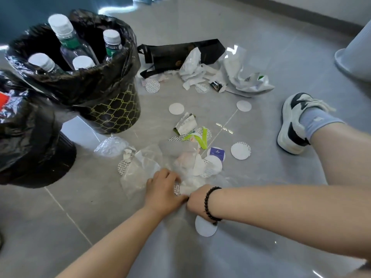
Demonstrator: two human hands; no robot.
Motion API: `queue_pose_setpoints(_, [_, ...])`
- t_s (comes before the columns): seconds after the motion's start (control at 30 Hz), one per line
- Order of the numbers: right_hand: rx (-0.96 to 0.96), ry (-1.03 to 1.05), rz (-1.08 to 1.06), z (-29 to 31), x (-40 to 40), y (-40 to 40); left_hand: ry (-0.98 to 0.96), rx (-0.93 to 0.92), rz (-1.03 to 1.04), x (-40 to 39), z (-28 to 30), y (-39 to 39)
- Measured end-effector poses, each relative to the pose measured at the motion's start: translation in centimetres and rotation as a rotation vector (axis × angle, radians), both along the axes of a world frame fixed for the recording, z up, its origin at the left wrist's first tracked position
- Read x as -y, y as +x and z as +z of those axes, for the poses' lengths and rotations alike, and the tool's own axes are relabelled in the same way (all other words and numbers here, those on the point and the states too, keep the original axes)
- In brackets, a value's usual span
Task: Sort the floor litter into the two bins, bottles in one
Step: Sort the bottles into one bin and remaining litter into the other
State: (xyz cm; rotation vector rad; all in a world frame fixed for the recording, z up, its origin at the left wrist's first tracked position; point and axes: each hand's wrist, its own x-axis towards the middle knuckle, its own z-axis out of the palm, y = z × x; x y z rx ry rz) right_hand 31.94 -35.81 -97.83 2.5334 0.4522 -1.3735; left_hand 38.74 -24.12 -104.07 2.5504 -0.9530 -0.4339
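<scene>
A patterned black bin with a black liner holds several capped water bottles. A second black-lined bin stands nearer at the left edge. Clear plastic wrap and round white seal discs lie scattered on the grey floor. Low in the middle, my left hand has its fingers curled into the clear plastic and paper scraps. My right hand, with a black bead bracelet at the wrist, grips the same crumpled heap from the right; its fingers are hidden.
Farther back lie a black fabric bag, crumpled white paper and plastic bags, a small torn packet and green strips. My foot in a white shoe rests at right. A pale grey object stands at the right edge.
</scene>
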Motion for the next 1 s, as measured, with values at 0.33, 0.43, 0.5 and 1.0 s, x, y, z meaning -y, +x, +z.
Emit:
queue_pose_setpoints(0.33, [0.345, 0.500, -0.645, 2.1, 4.6, -3.8, 0.004, -0.271, 0.018, 1.3, 0.8, 0.4])
queue_pose_setpoints(0.43, [0.600, 0.650, -0.912, 2.0, 5.4, -3.8, 0.017, -0.282, 0.135, 1.6, 1.4, 0.1])
queue_pose_setpoints(0.5, [0.648, 0.614, -0.983, 1.5, 5.8, -3.1, 0.021, -0.253, 0.198, 1.8, 1.8, 0.0])
queue_pose_setpoints(1.0, [0.669, 0.474, -1.396, 0.7, 8.7, -1.9, -0.147, -0.395, 0.342, 1.7, 2.1, -2.9])
